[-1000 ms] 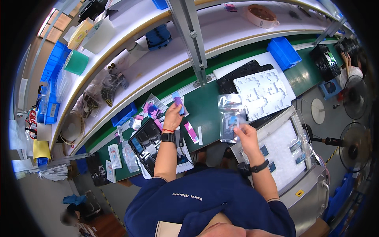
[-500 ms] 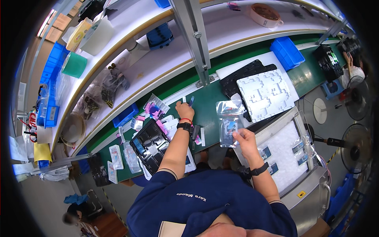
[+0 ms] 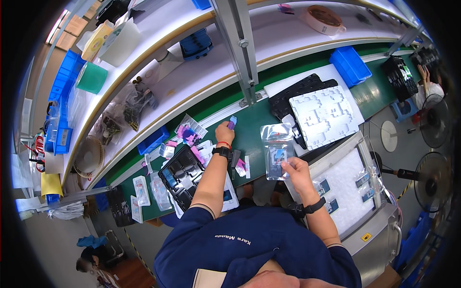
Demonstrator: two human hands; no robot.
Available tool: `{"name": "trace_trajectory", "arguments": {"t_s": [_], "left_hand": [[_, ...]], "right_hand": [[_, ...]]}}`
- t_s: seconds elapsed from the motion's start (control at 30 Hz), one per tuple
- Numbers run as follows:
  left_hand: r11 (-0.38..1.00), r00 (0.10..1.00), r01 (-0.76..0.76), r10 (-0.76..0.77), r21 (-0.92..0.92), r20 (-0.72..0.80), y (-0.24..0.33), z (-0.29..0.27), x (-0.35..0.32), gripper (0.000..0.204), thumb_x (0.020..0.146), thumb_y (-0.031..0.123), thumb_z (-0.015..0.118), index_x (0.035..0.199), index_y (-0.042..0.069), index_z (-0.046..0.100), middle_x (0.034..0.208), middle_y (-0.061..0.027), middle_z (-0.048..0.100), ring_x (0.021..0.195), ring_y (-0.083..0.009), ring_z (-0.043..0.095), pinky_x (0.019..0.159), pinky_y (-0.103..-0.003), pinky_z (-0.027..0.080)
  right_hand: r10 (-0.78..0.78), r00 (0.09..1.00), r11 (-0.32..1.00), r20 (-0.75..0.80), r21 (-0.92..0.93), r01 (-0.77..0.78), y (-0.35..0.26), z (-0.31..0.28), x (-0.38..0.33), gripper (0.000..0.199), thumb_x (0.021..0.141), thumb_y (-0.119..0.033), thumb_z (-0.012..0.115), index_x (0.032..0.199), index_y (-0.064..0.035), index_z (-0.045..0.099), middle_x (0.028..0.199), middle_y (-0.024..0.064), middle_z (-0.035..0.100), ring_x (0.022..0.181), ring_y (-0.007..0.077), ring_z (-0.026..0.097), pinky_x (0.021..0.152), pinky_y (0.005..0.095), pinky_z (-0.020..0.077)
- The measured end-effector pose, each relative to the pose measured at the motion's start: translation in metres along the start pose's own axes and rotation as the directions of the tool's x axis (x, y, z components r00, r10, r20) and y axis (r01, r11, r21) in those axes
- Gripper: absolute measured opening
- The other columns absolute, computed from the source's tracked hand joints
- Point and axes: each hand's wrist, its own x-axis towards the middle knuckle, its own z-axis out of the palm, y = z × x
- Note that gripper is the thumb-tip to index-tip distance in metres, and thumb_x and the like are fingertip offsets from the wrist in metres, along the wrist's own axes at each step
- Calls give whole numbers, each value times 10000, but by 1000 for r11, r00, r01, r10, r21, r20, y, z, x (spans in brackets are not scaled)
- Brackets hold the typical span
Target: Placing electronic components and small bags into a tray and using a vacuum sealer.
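Observation:
My right hand [image 3: 298, 172] pinches the lower right edge of a clear plastic pouch [image 3: 277, 152], held over the bench's front edge. A flat dark card-like piece and some small bits show through the pouch. Across the green bench, my left hand [image 3: 224, 133] has its fingers closed at the lower end of a small blue-and-purple strip [image 3: 232, 123]. The fingertips are partly hidden. By my left wrist lie a dark handled tool [image 3: 235, 157], pink-purple strips [image 3: 240, 168] and a narrow white strip [image 3: 247, 167].
A black moulded tray [image 3: 181, 172] and a bag of pink-purple pieces [image 3: 188, 133] lie left. White [image 3: 324, 115] and black trays and a blue bin [image 3: 350, 66] stand right. A framed machine with a white padded bed [image 3: 343, 192] sits near my right arm. A metal post [image 3: 237, 48] rises ahead.
My left hand has shifted slightly and closed at the small strip, which has turned to show more purple. The pouch has moved slightly left in my right hand.

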Motion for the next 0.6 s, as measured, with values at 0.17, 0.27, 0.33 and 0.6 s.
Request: {"name": "trace_trajectory", "arguments": {"t_s": [0.17, 0.27, 0.33, 0.6], "left_hand": [[995, 995, -81, 77, 65, 65, -13, 4, 3, 247, 654, 68, 642, 898, 102, 658, 864, -156, 617, 847, -357, 575, 768, -420, 464], [975, 982, -187, 185, 122, 23, -13, 6, 2, 196, 659, 84, 650, 855, 81, 659, 850, -144, 600, 830, -356, 557, 761, -425, 451], [960, 972, -233, 236, 158, 2, -12, 5, -1, 170, 663, 97, 654, 831, 70, 658, 844, -140, 591, 822, -352, 547, 757, -425, 444], [900, 943, -324, 330, 290, 29, -7, 1, -10, 158, 688, 121, 650, 823, 42, 625, 854, -129, 574, 880, -315, 519, 771, -396, 435]], "right_hand": [[-40, 999, 999, 4, -27, 40, 6, 2, 1, 87, 809, -54, 605, 742, -1, 595, 628, 4, 564, 564, 46, 492, 509, 193, 388], [-38, 999, 999, 0, -34, 38, 9, 1, 3, 85, 810, -56, 607, 747, 2, 597, 627, 4, 564, 559, 49, 491, 506, 197, 388], [-39, 999, 999, -2, -22, 39, 10, 1, 4, 83, 810, -57, 606, 752, 2, 599, 626, 4, 563, 557, 51, 491, 505, 198, 389], [-31, 1000, 999, -4, -9, 31, 12, 1, 3, 79, 811, -66, 610, 768, -1, 603, 663, 15, 584, 593, 58, 504, 554, 204, 402]]}}
